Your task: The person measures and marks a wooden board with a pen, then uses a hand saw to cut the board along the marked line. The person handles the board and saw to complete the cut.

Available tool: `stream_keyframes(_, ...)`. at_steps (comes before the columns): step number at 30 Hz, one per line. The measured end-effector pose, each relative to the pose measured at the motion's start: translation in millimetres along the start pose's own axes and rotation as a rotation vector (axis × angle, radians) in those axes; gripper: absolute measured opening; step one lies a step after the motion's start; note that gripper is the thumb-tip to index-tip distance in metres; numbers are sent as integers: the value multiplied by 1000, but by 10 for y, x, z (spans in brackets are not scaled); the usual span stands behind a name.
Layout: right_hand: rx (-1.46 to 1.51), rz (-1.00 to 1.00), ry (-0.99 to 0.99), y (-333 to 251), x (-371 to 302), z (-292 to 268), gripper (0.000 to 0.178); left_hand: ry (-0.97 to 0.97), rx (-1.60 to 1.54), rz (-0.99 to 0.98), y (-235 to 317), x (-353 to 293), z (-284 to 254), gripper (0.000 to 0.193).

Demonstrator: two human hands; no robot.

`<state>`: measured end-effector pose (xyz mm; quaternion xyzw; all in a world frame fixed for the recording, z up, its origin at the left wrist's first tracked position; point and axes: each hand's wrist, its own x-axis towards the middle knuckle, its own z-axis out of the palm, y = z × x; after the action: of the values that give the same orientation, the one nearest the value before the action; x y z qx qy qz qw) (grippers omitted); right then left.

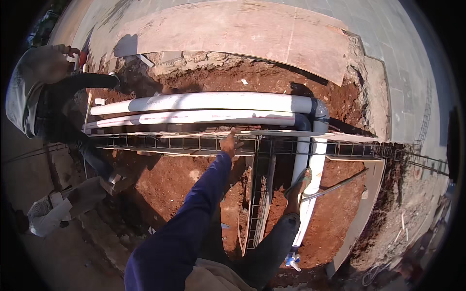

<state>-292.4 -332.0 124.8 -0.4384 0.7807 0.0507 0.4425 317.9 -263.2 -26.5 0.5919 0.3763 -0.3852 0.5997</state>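
The left hand [231, 143], in a blue sleeve, reaches to the thin wooden board [276, 133] edging a steel reinforcing cage [187, 142]; its fingers are partly spread, though I cannot tell whether they grip the edge. The right hand is out of view. That cage spans the reddish trench, just below the pipes, and a second cage [258, 194] runs from it toward the person. One sandalled foot [299, 184] appears to rest on the downward pipe runs; it could slip on their rounded surface, and its weight might strain the joints. Counted: two cages, two long white pipes [204, 101], two dark elbows [320, 109], one loose bar [335, 184], one large plywood sheet [233, 29] beyond, and one co-worker [53, 97] crouching at left.
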Motion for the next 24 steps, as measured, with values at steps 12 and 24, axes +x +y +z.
stream_keyframes(12, -106, -777, -329, -3789, 783, 760, 35, -76, 774, 389, -1268, -1748, -1216, 56)
stream_keyframes(24, -658, -871, -722, -2793, -1287, 2520, 34, 87, 431, 15, -2544, -2668, -3221, 48)
